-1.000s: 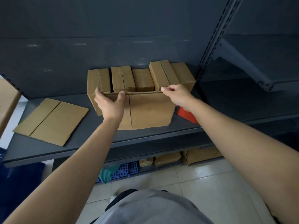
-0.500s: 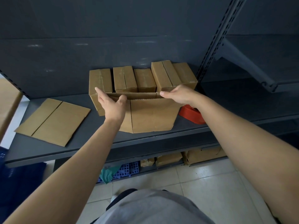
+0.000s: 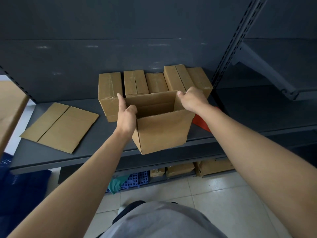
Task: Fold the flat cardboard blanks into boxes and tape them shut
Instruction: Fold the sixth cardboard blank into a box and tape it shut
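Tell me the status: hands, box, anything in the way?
Left hand grips left wall of box; right hand pinches far right corner. Box squared, top open. Closed boxes close behind, not blocking.

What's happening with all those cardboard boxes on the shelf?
A person is shaping a cardboard box on the grey shelf. The left hand holds its left side and the right hand grips its far right corner. The box stands squared up with its top open, not taped yet. Behind it is a row of closed boxes, and one flat blank lies to the left.
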{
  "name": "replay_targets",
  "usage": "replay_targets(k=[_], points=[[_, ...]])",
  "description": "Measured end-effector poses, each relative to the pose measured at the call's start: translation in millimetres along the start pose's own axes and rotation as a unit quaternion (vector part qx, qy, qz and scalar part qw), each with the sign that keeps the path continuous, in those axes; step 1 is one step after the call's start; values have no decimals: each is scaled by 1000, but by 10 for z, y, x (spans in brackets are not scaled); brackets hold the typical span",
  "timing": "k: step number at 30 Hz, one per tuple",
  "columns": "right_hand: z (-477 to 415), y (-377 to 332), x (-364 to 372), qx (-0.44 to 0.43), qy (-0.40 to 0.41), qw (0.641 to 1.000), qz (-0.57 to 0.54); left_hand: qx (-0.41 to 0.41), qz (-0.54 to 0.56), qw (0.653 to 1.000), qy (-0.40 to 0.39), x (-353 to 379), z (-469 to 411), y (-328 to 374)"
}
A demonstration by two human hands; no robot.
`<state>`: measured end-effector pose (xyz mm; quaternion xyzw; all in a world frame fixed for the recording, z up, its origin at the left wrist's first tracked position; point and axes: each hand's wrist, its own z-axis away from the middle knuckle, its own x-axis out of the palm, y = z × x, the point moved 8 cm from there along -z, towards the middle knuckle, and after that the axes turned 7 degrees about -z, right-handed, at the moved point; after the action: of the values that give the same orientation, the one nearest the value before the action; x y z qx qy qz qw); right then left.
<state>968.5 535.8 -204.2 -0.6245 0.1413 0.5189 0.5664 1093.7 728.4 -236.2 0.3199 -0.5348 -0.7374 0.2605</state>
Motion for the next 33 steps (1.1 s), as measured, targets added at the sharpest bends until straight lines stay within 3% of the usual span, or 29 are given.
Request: replay_targets(k=[4,10,15,18,24,28,33], points=[[-24,48,-91,18,50,998,-20,5,-12,1000,-28,75,-7,56],[-14,247,21,65,-42,993,-91,22,-88,994,-55,151,-72,127],[-51,274,-5,66,-20,992,-103,43,-168,984,-45,168,-117,194],[-62,312,23,85,-58,984,-146,55,-190,980,-34,152,-146,213],[-42,469,122,136,-189,885,-404,64,-199,978,-29,134,-185,193],[-39,536,177,141,-260,835,-463,65,-215,974,-27,106,-198,197],[-48,631,161,161,-269,819,-480,92,-227,969,35,44,-206,241]])
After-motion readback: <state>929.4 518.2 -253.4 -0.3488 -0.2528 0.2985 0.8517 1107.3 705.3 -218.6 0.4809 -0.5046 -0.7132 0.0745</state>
